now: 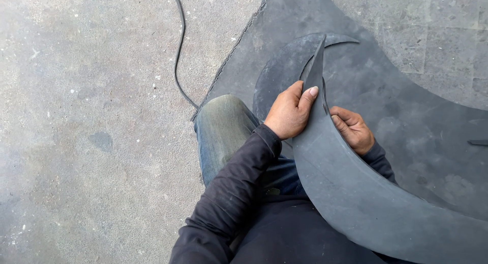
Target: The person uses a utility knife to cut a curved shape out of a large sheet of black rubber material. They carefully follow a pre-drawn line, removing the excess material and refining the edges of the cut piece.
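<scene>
A concrete floor [91, 142] is seen, with a dark rubber sheet [406, 121] laid on it. A curved rubber strip [345, 182] is held raised above the lap, clasped near its pointed end by the left hand [291, 111] and the right hand [353, 129].

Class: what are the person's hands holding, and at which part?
Both the left hand and right hand grip a curved dark rubber strip near its pointed end.

My left hand [290, 113] pinches the curved rubber strip [351, 188] from its left, my right hand [353, 129] behind it. Beyond my fingers lies the rubber sheet [406, 91]; a cable [179, 50] runs far left, my knee [223, 127] below-left.
</scene>
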